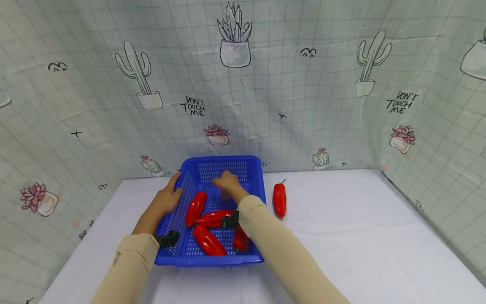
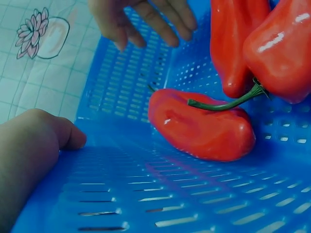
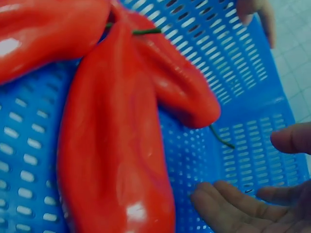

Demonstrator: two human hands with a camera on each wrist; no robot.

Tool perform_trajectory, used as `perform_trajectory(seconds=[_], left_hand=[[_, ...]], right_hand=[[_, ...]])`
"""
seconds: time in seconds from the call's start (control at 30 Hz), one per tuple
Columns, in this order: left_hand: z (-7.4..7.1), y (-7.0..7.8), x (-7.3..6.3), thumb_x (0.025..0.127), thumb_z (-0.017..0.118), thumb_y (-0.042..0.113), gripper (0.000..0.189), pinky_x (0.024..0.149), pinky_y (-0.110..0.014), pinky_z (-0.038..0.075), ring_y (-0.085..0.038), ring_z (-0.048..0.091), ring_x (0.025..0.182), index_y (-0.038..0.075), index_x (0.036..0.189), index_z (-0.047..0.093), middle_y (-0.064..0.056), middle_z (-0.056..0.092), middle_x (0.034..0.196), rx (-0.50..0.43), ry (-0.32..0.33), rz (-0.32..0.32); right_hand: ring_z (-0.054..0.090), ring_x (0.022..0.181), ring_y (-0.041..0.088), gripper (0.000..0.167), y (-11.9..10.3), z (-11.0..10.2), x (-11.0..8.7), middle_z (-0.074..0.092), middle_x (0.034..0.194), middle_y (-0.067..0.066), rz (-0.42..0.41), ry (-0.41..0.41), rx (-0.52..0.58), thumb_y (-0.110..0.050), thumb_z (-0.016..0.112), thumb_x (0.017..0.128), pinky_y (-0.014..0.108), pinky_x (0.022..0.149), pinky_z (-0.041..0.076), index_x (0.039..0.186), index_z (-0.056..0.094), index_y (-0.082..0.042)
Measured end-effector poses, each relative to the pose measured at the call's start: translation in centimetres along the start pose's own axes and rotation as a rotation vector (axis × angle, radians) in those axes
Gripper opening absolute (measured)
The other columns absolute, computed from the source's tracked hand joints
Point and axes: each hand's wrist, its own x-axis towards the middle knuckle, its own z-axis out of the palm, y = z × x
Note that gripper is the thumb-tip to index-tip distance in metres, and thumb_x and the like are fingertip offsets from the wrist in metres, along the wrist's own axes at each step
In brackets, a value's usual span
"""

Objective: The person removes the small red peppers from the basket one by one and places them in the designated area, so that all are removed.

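Note:
A blue perforated plastic basket (image 1: 228, 159) stands on the white table, holding several glossy red peppers with green stems. At its left wall, my left hand (image 1: 168, 199) grips the rim, the thumb (image 2: 73, 133) bent over the edge. Inside the far part of the basket is my right hand (image 1: 229, 184), its fingers (image 3: 231, 201) extended and apart from the thumb, with nothing between them. Closest to that hand lies the left pepper (image 1: 196, 208), its thin stem (image 3: 223, 138) pointing toward the far wall. Another pepper (image 1: 214, 218) lies crosswise, and one more (image 1: 208, 241) sits near the front wall.
One red pepper (image 1: 279, 199) lies on the table just right of the basket. My right forearm (image 1: 284, 249) crosses the basket's right wall and partly covers a pepper (image 1: 241, 240) there. Behind the table hangs a grid-patterned cloth (image 1: 265, 84) with cactus drawings.

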Motion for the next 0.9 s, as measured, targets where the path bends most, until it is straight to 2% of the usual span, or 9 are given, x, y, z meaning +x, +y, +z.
perform_trajectory(seconds=[0.07,0.13,0.23,0.5,0.63,0.77,0.9], left_hand=[[-0.1,0.1,0.0,0.101,0.029,0.025,0.062,0.084,-0.059,0.049,-0.055,0.056,0.112,0.011,0.158,0.009,-0.038,0.038,0.144,0.016,0.003,0.002],[-0.2,0.2,0.0,0.101,0.029,0.025,0.061,0.086,-0.06,0.048,-0.056,0.055,0.114,0.011,0.158,0.009,-0.038,0.038,0.144,0.021,0.002,0.0],[-0.2,0.3,0.0,0.101,0.028,0.024,0.061,0.088,-0.061,0.046,-0.057,0.053,0.117,0.01,0.157,0.009,-0.039,0.037,0.144,0.023,0.001,-0.002],[-0.3,0.3,-0.2,0.101,0.029,0.024,0.061,0.092,-0.063,0.044,-0.059,0.047,0.122,0.01,0.157,0.009,-0.038,0.036,0.145,0.004,-0.002,-0.005],[-0.2,0.2,-0.3,0.101,0.029,0.024,0.061,0.09,-0.063,0.045,-0.059,0.049,0.12,0.01,0.157,0.009,-0.039,0.036,0.145,-0.009,-0.007,-0.008],[-0.1,0.1,-0.2,0.102,0.028,0.025,0.06,0.089,-0.064,0.046,-0.059,0.05,0.119,0.011,0.157,0.008,-0.039,0.035,0.145,-0.011,-0.012,-0.001],[-0.1,0.1,-0.1,0.102,0.028,0.025,0.06,0.087,-0.063,0.047,-0.058,0.051,0.118,0.012,0.157,0.008,-0.039,0.035,0.146,-0.019,-0.019,-0.001]], right_hand=[[0.071,0.077,0.043,0.046,-0.1,0.1,0.0,0.063,0.105,0.029,0.021,-0.032,0.001,-0.018,0.058,0.094,0.044,0.063,0.059,0.13,0.049,0.008],[0.071,0.079,0.044,0.048,-0.1,0.3,-0.2,0.063,0.105,0.03,0.04,-0.067,0.022,-0.018,0.059,0.094,0.045,0.063,0.058,0.133,0.048,0.008],[0.069,0.089,0.048,0.059,-0.1,0.6,-0.5,0.059,0.115,0.034,0.067,-0.123,0.075,-0.018,0.059,0.095,0.048,0.067,0.058,0.145,0.037,0.004],[0.063,0.105,0.051,0.067,-0.4,1.5,-1.3,0.05,0.132,0.037,0.053,-0.253,0.188,-0.017,0.057,0.096,0.052,0.076,0.056,0.151,0.024,0.002],[0.065,0.102,0.05,0.061,-0.5,2.0,-1.3,0.055,0.125,0.036,0.033,-0.324,0.211,-0.018,0.059,0.094,0.053,0.079,0.056,0.144,0.032,0.005],[0.068,0.096,0.044,0.058,-0.5,2.6,-1.3,0.059,0.112,0.028,0.012,-0.365,0.19,-0.02,0.061,0.093,0.051,0.079,0.056,0.141,0.038,0.004],[0.068,0.093,0.043,0.05,-0.6,3.0,-1.3,0.057,0.102,0.023,-0.007,-0.404,0.2,-0.018,0.062,0.092,0.05,0.08,0.056,0.133,0.043,0.003]])
